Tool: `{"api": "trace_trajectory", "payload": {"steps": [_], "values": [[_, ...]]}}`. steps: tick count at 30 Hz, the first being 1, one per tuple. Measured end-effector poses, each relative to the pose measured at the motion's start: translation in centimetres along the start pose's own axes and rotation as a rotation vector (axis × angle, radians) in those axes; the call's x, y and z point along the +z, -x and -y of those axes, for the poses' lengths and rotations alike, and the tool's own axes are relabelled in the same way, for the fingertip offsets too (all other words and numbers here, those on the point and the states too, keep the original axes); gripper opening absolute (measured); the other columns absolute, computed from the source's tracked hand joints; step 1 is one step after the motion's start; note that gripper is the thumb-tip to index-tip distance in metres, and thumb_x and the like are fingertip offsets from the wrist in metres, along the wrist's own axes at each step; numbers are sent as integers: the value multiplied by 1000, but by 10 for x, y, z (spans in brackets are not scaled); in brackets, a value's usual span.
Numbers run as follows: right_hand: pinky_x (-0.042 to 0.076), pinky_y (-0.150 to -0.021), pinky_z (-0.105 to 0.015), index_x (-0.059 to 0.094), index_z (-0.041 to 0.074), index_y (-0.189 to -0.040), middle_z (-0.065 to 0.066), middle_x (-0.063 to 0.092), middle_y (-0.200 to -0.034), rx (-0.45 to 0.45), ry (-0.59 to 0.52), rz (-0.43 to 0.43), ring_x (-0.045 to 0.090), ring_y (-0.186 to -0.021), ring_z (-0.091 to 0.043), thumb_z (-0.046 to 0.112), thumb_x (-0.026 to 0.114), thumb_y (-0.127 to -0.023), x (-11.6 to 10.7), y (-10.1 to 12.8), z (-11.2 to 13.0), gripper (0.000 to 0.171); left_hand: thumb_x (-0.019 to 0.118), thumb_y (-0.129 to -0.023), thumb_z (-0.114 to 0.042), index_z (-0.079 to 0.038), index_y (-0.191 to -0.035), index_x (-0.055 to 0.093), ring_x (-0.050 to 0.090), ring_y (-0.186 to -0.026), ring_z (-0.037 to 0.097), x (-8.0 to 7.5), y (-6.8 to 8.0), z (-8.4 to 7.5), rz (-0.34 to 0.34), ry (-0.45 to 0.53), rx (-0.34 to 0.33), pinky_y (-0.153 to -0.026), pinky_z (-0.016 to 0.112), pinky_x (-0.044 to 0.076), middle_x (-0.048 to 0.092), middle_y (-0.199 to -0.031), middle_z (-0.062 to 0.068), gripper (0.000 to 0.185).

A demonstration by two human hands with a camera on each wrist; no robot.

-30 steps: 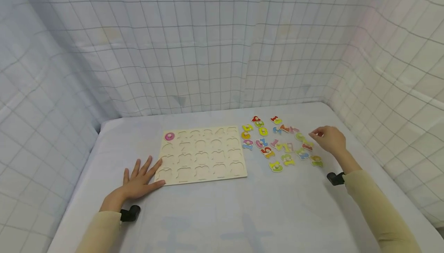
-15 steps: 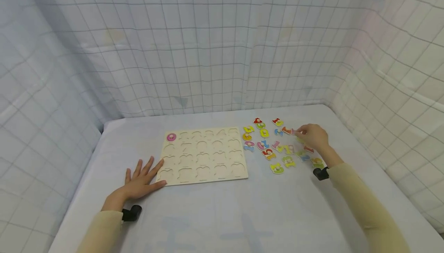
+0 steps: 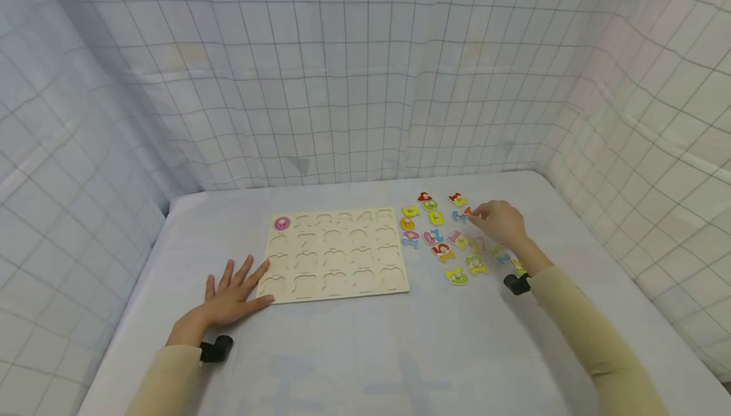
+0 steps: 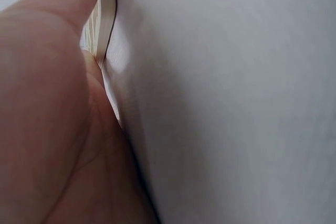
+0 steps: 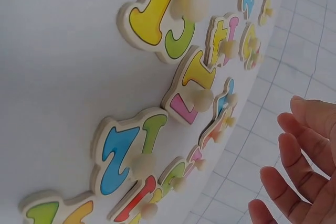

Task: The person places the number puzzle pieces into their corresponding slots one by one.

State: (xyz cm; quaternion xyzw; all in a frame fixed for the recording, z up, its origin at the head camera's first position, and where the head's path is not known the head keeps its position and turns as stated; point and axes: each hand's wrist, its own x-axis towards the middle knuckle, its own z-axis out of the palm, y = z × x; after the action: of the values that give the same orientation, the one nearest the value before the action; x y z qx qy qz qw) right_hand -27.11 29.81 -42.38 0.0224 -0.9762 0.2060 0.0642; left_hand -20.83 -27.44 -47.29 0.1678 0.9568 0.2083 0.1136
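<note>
My left hand [image 3: 225, 302] lies with spread fingers at the near left corner of a wooden number puzzle board [image 3: 341, 294], thumb along its front edge. One round pink piece [image 3: 282, 223] sits in the board's top left recess. Over the far right of the loose pieces hovers my right hand [image 3: 501, 221], its fingertips close to an orange piece [image 3: 468, 212] and a blue piece [image 3: 459, 216]. In the right wrist view the fingers [image 5: 294, 156] are loosely curled with nothing between them. Wooden knobs stand up on the number pieces, among them a blue-and-green 12 [image 5: 118, 161].
Several number pieces, such as a green-and-yellow one [image 3: 456, 276] and a red-and-orange one [image 3: 443, 252], lie scattered right of the board. A white cloth covers the table [image 3: 342, 352]. Gridded white curtains [image 3: 354, 86] hang behind it and at both sides.
My right hand has moved left across the far right of the pieces, from beside them to near the orange and blue ones. The left hand stays at the board's corner.
</note>
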Motion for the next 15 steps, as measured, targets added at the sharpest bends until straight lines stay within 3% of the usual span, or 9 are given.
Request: {"api": "trace_trajectory", "payload": {"steps": [5,15], "values": [[40,-55,-34,71,4,-106,-9,63,-88,26,23,2,52,-75,-25,32,64,-91,-7,8,-9,33,50,-89,-62,-27,-154,15,-20,-136,44,-1,-1,-1,0,8,-4,-94,66,-23,-1,-156,19,82],[40,-52,-32,69,0,-108,-12,63,-88,50,29,17,52,-72,-26,30,62,-91,-16,21,-24,35,45,-88,-68,-35,-153,5,-26,-136,38,6,-5,8,11,-18,-13,-92,61,-29,-6,-157,16,83]]}}
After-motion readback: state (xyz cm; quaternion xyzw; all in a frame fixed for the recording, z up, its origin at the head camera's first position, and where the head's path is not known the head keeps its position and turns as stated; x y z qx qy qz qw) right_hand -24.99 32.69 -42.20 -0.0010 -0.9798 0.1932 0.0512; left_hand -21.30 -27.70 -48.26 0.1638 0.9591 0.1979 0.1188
